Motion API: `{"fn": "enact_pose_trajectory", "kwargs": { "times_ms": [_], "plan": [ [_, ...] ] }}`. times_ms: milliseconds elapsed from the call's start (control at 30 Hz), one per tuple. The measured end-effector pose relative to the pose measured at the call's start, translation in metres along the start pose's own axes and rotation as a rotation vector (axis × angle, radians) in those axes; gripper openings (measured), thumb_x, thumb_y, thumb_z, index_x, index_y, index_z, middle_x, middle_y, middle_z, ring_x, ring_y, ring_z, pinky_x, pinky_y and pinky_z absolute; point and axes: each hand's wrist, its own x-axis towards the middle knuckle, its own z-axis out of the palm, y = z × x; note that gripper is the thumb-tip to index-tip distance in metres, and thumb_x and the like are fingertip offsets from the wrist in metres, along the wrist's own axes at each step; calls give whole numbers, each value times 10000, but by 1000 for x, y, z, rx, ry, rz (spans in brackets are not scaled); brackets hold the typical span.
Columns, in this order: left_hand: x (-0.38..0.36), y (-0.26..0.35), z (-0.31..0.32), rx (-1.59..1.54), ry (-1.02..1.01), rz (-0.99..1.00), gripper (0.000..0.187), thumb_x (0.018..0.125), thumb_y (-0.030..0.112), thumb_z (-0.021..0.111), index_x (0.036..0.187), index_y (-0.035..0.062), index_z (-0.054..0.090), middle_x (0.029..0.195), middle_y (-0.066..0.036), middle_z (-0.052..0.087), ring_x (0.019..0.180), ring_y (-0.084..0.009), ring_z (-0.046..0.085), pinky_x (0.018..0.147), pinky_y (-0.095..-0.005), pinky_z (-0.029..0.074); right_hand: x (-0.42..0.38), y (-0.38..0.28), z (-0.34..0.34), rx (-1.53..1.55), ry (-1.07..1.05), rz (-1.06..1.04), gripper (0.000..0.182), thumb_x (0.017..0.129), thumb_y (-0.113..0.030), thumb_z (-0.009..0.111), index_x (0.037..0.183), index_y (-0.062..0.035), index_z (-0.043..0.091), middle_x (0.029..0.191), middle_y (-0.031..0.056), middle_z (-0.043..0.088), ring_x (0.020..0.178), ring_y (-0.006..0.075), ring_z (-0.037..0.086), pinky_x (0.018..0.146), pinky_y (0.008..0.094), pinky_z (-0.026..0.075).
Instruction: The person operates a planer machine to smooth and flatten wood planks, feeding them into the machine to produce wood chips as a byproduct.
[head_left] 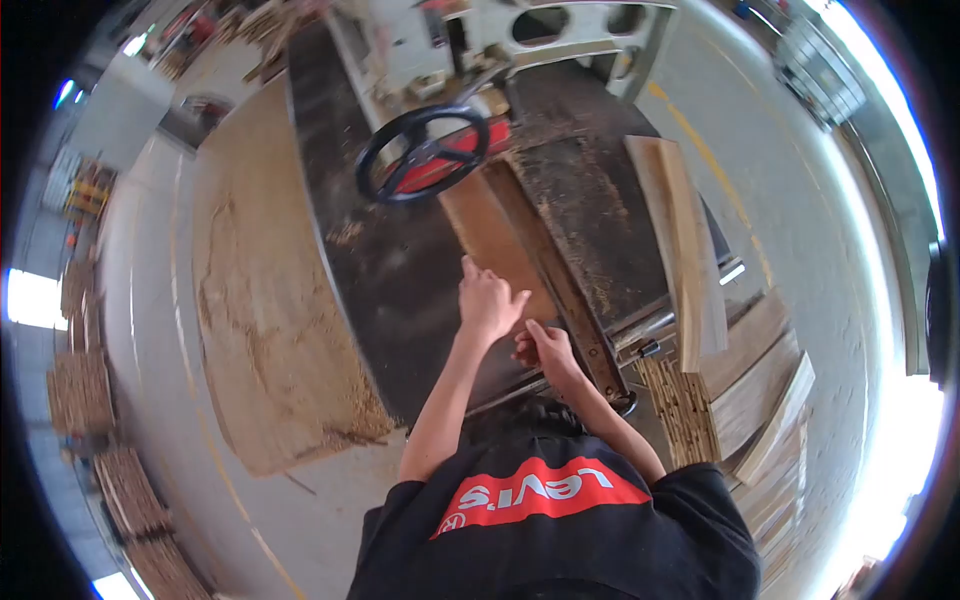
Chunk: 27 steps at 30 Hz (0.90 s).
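Observation:
A reddish-brown board [497,232] lies on the dark machine table [400,290], alongside a long metal fence [560,270]. Over the left edge of the board is my left hand [488,300], its index finger pointing forward and the thumb spread to the right. Near the board's close end, my right hand [545,347] has its fingers curled in; whatever they may hold is hidden. Beyond the board stands a black handwheel [423,153] in front of a red part [410,178] of the machine.
Left of the machine is a large wooden sheet [260,290] with shavings. Pale boards [680,240] lie across the table's right side. Stacked planks [680,410] and loose boards [755,370] are at the lower right. Shavings [600,200] cover the right table part.

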Motion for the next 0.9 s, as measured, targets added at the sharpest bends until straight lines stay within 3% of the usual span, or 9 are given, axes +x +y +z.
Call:
{"fn": "enact_pose_trajectory", "kwargs": {
  "times_ms": [233, 300, 333, 433, 467, 600, 667, 733, 900],
  "plan": [
    [50, -14, -30, 50, -36, -55, 841, 936, 688, 721, 1035, -143, 808, 1179, -344, 762, 1410, -538, 552, 1086, -559, 553, 34, -33, 33, 60, 29, -9, 449, 1130, -420, 606, 969, -21, 734, 828, 65, 757, 743, 218, 783, 659, 349, 609],
    [61, -27, -15, 113, 41, -45, 853, 926, 721, 712, 1061, -114, 820, 1196, -347, 758, 1455, -549, 507, 1147, -554, 505, 44, -38, 32, 72, -11, -29, 440, 1130, -411, 603, 964, -24, 730, 839, 68, 761, 757, 221, 784, 676, 353, 619],
    [66, -37, -8, 108, 18, -54, 860, 968, 693, 687, 1258, -114, 760, 1368, -353, 691, 1519, -548, 430, 1214, -559, 429, 48, -39, 30, 84, -21, -34, 413, 1119, -397, 627, 990, -25, 750, 873, 71, 783, 782, 199, 782, 697, 333, 614],
    [44, -61, 30, -319, 418, -30, 885, 1019, 638, 661, 1496, -104, 589, 1571, -332, 553, 1570, -526, 362, 1255, -572, 359, 26, -59, 16, -443, 120, -403, 367, 1106, -358, 658, 1030, -17, 771, 895, 65, 801, 795, 165, 772, 702, 312, 596],
    [27, -67, 34, -226, 323, -62, 858, 1053, 524, 686, 1624, -65, 433, 1656, -294, 469, 1583, -493, 353, 1250, -586, 352, 13, -66, 8, -398, 144, -547, 297, 1082, -292, 709, 1085, -5, 783, 902, 60, 815, 787, 136, 757, 706, 302, 584],
    [-26, -73, 69, -396, 681, 35, 747, 1041, 425, 743, 1603, 6, 484, 1586, -258, 544, 1559, -439, 411, 1238, -568, 374, -39, -114, -55, -618, 508, -1033, 181, 959, -161, 836, 1067, -24, 786, 969, 113, 811, 823, 216, 784, 688, 355, 614],
    [-45, -69, 69, -446, 649, -11, 692, 1036, 385, 758, 1576, 26, 515, 1558, -228, 573, 1540, -414, 444, 1234, -557, 384, -57, -128, -104, -904, 840, -961, 459, 855, -322, 941, 1199, -77, 762, 1147, 113, 776, 1105, 284, 736, 947, 458, 597],
    [-51, -65, 66, -353, 616, 9, 657, 1039, 391, 751, 1547, 31, 540, 1548, -198, 588, 1519, -400, 473, 1228, -549, 391, -80, -141, -144, -1188, 1019, -656, 1026, 733, -445, 1003, 1594, -153, 529, 1612, 208, 526, 1539, 449, 415, 1215, 619, 400],
    [-44, -73, 72, -280, 616, 26, 562, 1032, 386, 749, 1468, 64, 606, 1546, -134, 606, 1485, -380, 512, 1214, -542, 402, -92, -136, -225, -1316, 1022, -79, 1562, 550, -521, 1055, 1775, -192, 144, 1797, 310, 148, 1675, 507, 97, 1324, 670, 168]
  ]
}}
